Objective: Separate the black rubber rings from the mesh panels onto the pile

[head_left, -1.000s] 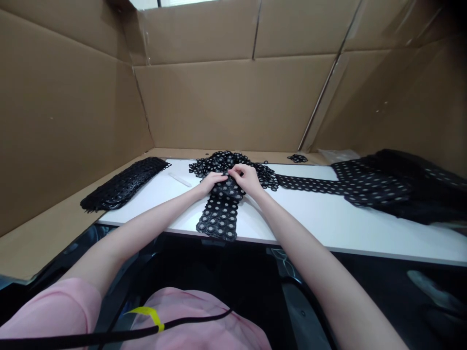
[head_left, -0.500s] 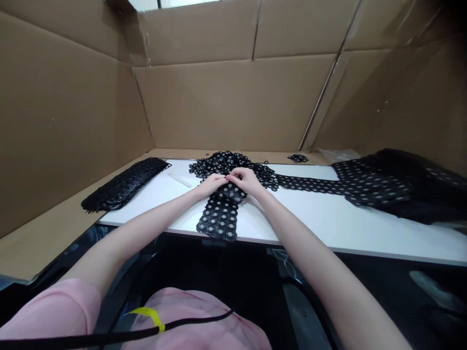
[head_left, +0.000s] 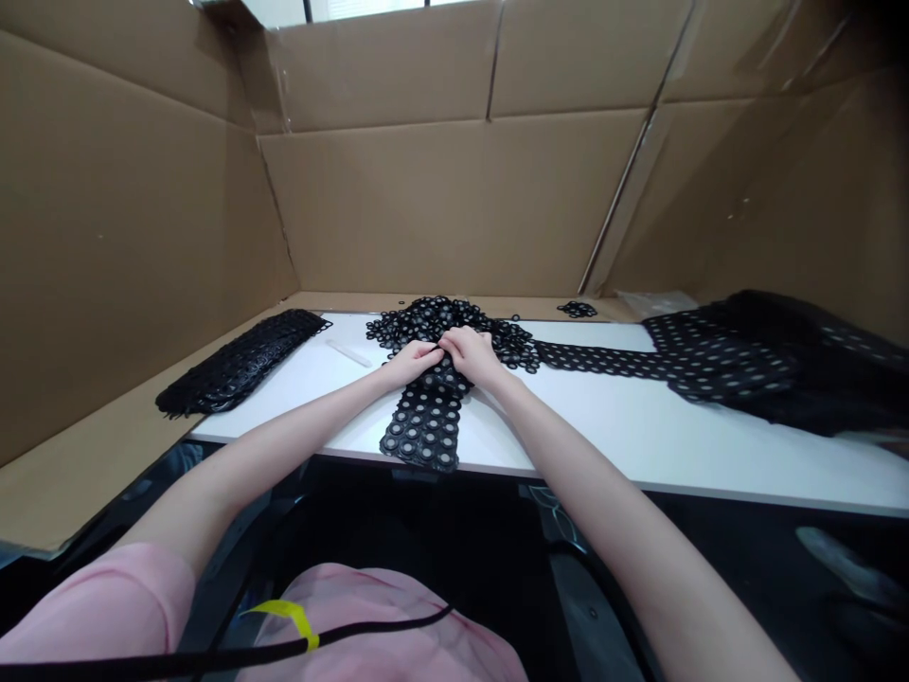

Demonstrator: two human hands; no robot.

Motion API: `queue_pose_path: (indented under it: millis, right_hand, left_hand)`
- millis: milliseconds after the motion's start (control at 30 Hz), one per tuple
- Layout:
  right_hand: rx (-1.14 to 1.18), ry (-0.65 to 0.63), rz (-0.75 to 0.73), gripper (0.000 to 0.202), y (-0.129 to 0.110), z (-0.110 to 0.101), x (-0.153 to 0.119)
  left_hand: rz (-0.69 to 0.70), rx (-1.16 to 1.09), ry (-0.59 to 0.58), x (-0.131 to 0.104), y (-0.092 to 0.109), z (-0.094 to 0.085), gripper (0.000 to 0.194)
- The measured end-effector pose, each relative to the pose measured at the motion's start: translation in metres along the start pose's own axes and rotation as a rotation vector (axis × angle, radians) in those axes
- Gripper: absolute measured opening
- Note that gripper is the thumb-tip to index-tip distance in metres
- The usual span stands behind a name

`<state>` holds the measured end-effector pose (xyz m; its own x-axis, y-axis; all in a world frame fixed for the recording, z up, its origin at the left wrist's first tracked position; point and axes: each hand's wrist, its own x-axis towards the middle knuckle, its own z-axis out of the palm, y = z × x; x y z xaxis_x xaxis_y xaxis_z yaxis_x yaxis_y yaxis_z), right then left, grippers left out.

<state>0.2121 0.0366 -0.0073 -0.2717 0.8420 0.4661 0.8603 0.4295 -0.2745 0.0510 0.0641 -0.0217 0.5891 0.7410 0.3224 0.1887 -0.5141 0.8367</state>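
Note:
A black rubber sheet with rows of round holes lies on the white table, its near end reaching the front edge. My left hand is closed at the sheet's far part, thumb and fingers pinching it. Right against it, my right hand is also closed on the sheet, with its fingers bent down over it. The fingertips of both hands nearly meet, and exactly what lies between them is partly hidden. Just behind the hands is a heap of loose black rings.
A thick stack of black perforated sheets lies at the left. A pale slim tool rests beside it. To the right, a long perforated strip runs into a black bundle. Several rings lie at the back. Cardboard walls enclose the table.
My right hand has turned and its fingers have curled further down over the sheet. My left hand has stayed nearly in place, and the sheet lies as before.

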Motion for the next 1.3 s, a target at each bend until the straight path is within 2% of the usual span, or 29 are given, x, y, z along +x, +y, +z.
queue_pose_path:
  millis: [200, 433, 633, 767, 867, 933, 1133, 1300]
  right_hand:
    - [-0.008, 0.001, 0.006, 0.029, 0.000, 0.002, 0.001]
    - [0.000, -0.023, 0.077, 0.029, -0.008, 0.000, 0.000]
    - [0.035, 0.009, 0.139, 0.029, -0.014, 0.002, 0.000]
    - [0.084, 0.039, 0.139, 0.029, -0.011, 0.004, 0.002]
    - [0.159, 0.103, 0.127, 0.028, -0.007, 0.001, 0.002]
    - [0.174, 0.137, 0.113, 0.028, -0.005, -0.001, 0.002]
    - [0.101, 0.110, 0.066, 0.023, -0.003, -0.002, 0.001]
    - [0.073, 0.027, 0.034, 0.027, 0.000, 0.000, 0.001]
  left_hand:
    - [0.027, 0.021, -0.021, -0.001, -0.002, -0.001, 0.037]
    - [0.041, 0.008, -0.027, 0.000, -0.003, 0.000, 0.038]
    - [-0.010, -0.018, 0.008, 0.001, 0.000, 0.001, 0.036]
    - [-0.079, -0.094, 0.082, 0.002, 0.001, 0.001, 0.033]
    - [-0.162, -0.183, 0.153, 0.001, 0.002, 0.002, 0.034]
    - [-0.182, -0.218, 0.161, 0.000, 0.004, 0.002, 0.033]
    - [-0.020, -0.177, 0.147, -0.002, 0.006, 0.001, 0.037]
    - [0.048, -0.105, 0.074, -0.003, 0.003, -0.001, 0.038]
